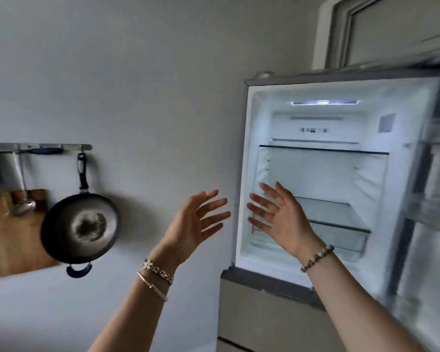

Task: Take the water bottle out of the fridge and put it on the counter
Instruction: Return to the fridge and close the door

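Two bare forearms rise toward an open fridge (315, 174), left hand (191, 224) beside it and right hand (282, 219) at its mouth, all fingers splayed wide and empty, with no bottle visible on the lit shelves.

Left hand (197, 221): raised with fingers spread, palm turned toward the right hand, nothing held; metal bracelets (156, 275) are worn at the wrist.
Right hand (281, 219): raised just beside the left hand, fingers spread, nothing held; a beaded bracelet (316, 257) is worn at the wrist.
Fridge (241, 174): seen behind the right hand, door opened, interior lit; glass shelves (324, 149) are seen above and beyond the fingers.
Pan (80, 228): hung on a wall rail (38, 147), well to the left of the left hand.
Wooden board (13, 240): hung beside the pan, farther left.
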Available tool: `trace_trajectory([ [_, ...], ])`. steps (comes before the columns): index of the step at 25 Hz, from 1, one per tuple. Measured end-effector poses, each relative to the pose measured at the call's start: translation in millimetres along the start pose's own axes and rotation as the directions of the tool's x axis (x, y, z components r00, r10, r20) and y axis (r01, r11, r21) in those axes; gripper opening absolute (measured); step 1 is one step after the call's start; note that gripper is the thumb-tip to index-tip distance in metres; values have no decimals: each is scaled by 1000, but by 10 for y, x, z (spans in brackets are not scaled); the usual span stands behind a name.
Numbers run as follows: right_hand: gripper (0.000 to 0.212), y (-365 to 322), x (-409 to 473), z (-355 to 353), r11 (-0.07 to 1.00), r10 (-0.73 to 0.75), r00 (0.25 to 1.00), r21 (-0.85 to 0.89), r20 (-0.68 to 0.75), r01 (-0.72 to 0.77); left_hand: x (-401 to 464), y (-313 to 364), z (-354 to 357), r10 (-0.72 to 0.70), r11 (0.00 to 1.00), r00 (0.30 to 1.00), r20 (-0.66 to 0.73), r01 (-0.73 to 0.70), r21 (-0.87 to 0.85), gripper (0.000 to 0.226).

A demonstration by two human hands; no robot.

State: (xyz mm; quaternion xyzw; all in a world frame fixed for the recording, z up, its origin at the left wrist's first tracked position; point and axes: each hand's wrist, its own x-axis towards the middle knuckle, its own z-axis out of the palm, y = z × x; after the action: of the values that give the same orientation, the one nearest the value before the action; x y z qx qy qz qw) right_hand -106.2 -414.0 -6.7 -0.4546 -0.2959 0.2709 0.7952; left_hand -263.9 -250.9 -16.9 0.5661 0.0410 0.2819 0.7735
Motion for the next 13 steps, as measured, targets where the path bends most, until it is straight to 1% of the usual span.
trace_trajectory([
  [2,39,-232,-97,-398,997,-67,991,-42,-116,62,348,-181,345,-27,999,991,134,31,-21,33],
  [4,39,-398,-240,-678,992,-110,970,-89,-216,93,576,-313,631,-42,998,969,242,53,-41,38],
  [6,39,-569,-445,-925,983,-167,931,-129,-326,131,735,-471,942,-81,993,925,371,108,-53,40],
  [8,40,-718,-623,-1088,975,-209,885,-155,-416,157,850,-603,1201,-110,988,883,456,149,-50,35],
  [11,44,-847,-805,-1222,964,-256,833,-196,-491,181,933,-740,1503,-144,976,822,552,211,-60,35],
  [13,46,-838,-891,-1266,961,-264,815,-210,-516,179,937,-824,1627,-150,971,781,606,231,-56,37],
])
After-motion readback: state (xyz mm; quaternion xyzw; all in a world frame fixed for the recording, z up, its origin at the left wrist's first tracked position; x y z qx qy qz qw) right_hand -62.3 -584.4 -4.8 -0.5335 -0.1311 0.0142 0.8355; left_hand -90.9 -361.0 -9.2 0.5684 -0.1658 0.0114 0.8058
